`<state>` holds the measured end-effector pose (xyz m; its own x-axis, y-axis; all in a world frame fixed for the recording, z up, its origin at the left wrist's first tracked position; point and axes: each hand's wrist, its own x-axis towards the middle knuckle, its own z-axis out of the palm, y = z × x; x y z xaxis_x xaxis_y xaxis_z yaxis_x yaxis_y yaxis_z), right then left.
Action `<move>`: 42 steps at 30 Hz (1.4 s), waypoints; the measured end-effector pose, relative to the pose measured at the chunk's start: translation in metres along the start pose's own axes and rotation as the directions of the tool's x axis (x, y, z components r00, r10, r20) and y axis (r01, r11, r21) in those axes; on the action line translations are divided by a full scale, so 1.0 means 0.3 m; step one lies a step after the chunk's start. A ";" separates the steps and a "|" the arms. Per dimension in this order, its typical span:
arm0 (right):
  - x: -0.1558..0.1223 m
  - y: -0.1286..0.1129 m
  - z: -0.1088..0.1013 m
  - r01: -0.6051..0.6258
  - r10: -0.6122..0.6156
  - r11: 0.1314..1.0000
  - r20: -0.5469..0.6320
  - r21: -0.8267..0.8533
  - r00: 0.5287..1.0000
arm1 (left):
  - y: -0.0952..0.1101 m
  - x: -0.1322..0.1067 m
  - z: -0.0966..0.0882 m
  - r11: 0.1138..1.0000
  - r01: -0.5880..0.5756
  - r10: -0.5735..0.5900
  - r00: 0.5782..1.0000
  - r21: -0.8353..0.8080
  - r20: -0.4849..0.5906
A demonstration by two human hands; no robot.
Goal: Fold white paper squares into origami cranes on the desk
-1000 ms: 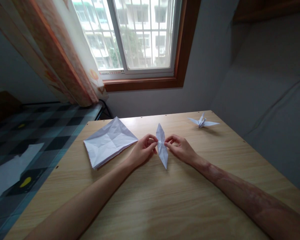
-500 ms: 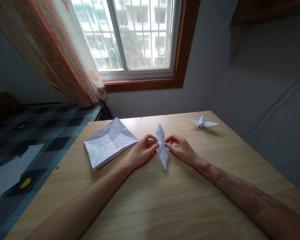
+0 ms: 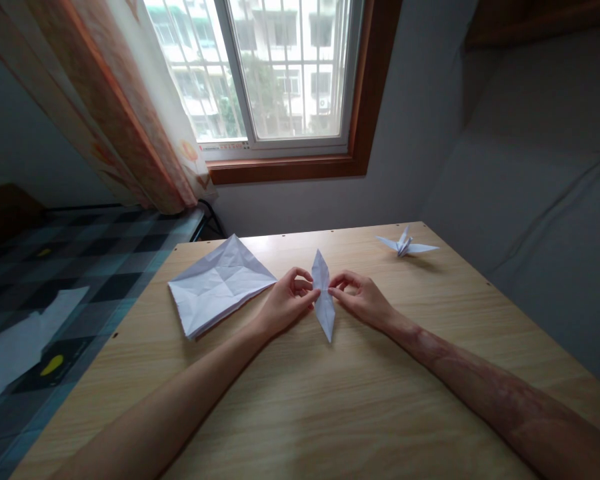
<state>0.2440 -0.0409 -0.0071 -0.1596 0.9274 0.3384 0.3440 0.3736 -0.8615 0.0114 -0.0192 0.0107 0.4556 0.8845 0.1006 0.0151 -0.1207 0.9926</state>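
Note:
A narrow diamond of folded white paper [image 3: 324, 313] lies lengthwise on the wooden table [image 3: 330, 400], its points toward the window and toward me. My left hand [image 3: 285, 303] pinches its left edge at the middle with thumb and curled fingers. From the other side my right hand [image 3: 363, 299] pinches the right edge the same way. Both hands rest on the tabletop.
A stack of creased white paper squares [image 3: 217, 283] lies left of my hands. A finished paper crane [image 3: 406, 244] stands at the table's far right. A bed with a checked cover [image 3: 55, 280] runs along the left; window and curtain are behind.
The folded diamond has slid slightly toward me and my fingers have shifted a little at its middle. The stack and the crane are unmoved.

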 end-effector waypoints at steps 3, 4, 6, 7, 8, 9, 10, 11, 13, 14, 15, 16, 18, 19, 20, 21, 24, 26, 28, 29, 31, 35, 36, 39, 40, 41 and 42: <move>-0.001 -0.006 -0.001 -0.002 0.002 1.000 0.005 -0.003 1.000 | -0.010 0.002 -0.003 1.000 0.010 -0.010 1.000 -0.013 -0.005; -0.001 -0.007 -0.001 -0.002 0.002 1.000 0.003 -0.004 1.000 | -0.010 0.002 -0.003 1.000 0.009 -0.009 1.000 -0.017 -0.002; 0.000 -0.007 -0.002 0.002 -0.002 1.000 0.000 -0.005 1.000 | -0.003 0.002 -0.001 1.000 0.002 -0.002 1.000 -0.014 0.007; 0.000 -0.005 -0.002 0.005 -0.005 1.000 -0.005 -0.005 1.000 | 0.003 0.002 0.000 1.000 -0.006 0.006 1.000 -0.002 0.014; 0.000 -0.002 -0.001 0.010 -0.010 1.000 -0.009 -0.004 1.000 | 0.010 0.002 0.002 1.000 -0.016 0.016 1.000 0.018 0.021; 0.000 0.000 -0.001 0.015 -0.015 1.000 -0.013 -0.005 1.000 | 0.018 0.001 0.003 0.999 -0.028 0.027 0.999 0.042 0.024; 0.000 0.003 0.000 0.018 -0.018 1.000 -0.018 -0.007 1.000 | 0.024 0.001 0.004 0.997 -0.039 0.038 0.999 0.062 0.025; 0.000 0.006 0.001 0.019 -0.020 1.000 -0.023 -0.009 1.000 | 0.030 0.000 0.005 0.996 -0.047 0.045 0.999 0.075 0.026; 0.000 0.009 0.001 0.016 -0.016 1.000 -0.025 -0.014 1.000 | 0.037 -0.001 0.006 0.995 -0.054 0.052 0.998 0.078 0.026; -0.001 0.008 0.001 0.012 -0.013 1.000 -0.024 -0.015 1.000 | 0.038 -0.003 0.006 0.996 -0.053 0.051 0.998 0.074 0.026; -0.002 0.006 0.000 0.009 -0.009 1.000 -0.023 -0.015 1.000 | 0.037 -0.004 0.006 0.997 -0.048 0.046 0.999 0.068 0.027; -0.002 0.003 0.000 0.007 -0.007 1.000 -0.020 -0.016 1.000 | 0.036 -0.005 0.007 0.998 -0.041 0.039 0.999 0.058 0.026; -0.003 -0.004 -0.002 0.008 -0.008 1.000 -0.016 -0.014 1.000 | 0.030 -0.006 0.009 1.000 -0.018 0.018 1.000 0.023 0.024; -0.003 -0.007 -0.002 0.009 -0.009 1.000 -0.014 -0.009 1.000 | 0.026 -0.006 0.010 1.000 -0.007 0.007 1.000 0.002 0.021; -0.002 -0.009 -0.002 0.008 -0.008 1.000 -0.010 -0.001 1.000 | 0.022 -0.006 0.010 1.000 0.000 0.000 1.000 -0.015 0.015; -0.002 -0.010 -0.002 0.006 -0.006 1.000 -0.006 0.008 1.000 | 0.018 -0.005 0.011 1.000 0.004 -0.004 1.000 -0.025 0.008; -0.001 -0.004 0.000 0.002 -0.002 1.000 0.001 0.029 1.000 | 0.011 -0.001 0.009 1.000 -0.001 0.001 1.000 -0.008 -0.007; 0.000 0.001 0.001 0.010 -0.010 0.999 0.003 0.035 1.000 | 0.010 0.000 0.007 0.999 -0.019 0.019 1.000 0.025 -0.009; -0.001 0.004 0.001 0.016 -0.016 0.999 0.003 0.037 1.000 | 0.012 -0.001 0.005 0.997 -0.040 0.041 0.999 0.065 -0.013; -0.001 0.005 0.000 0.015 -0.015 0.999 0.005 0.037 1.000 | 0.013 -0.002 0.005 0.995 -0.046 0.047 0.999 0.084 -0.014; -0.002 0.005 -0.001 0.011 -0.012 0.999 0.006 0.035 1.000 | 0.017 -0.004 0.004 0.993 -0.046 0.047 0.999 0.109 -0.009; -0.001 0.007 -0.001 0.022 -0.022 0.999 -0.004 0.033 1.000 | 0.024 -0.007 0.006 0.995 -0.027 0.027 1.000 0.094 -0.002; 0.000 0.008 -0.001 0.025 -0.024 0.999 -0.011 0.034 1.000 | 0.025 -0.007 0.006 0.996 -0.020 0.020 1.000 0.085 0.002; 0.001 0.009 0.000 0.023 -0.022 0.999 -0.021 0.040 1.000 | 0.023 -0.003 0.005 0.998 -0.003 0.002 1.000 0.066 0.015; 0.002 0.009 0.000 0.020 -0.019 0.999 -0.023 0.037 1.000 | 0.020 -0.001 0.003 0.998 -0.003 0.002 1.000 0.065 0.017; 0.002 0.009 0.000 0.018 -0.018 0.999 -0.023 0.031 1.000 | 0.017 0.001 0.002 0.998 -0.003 0.002 1.000 0.067 0.018; 0.002 0.009 0.000 0.017 -0.016 1.000 -0.024 0.024 1.000 | 0.014 0.003 0.000 0.998 -0.004 0.002 1.000 0.066 0.021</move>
<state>0.2448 -0.0393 -0.0093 -0.1432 0.9215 0.3611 0.3194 0.3884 -0.8644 0.0119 -0.0189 0.0151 0.4740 0.8747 0.1016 0.0724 -0.1537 0.9855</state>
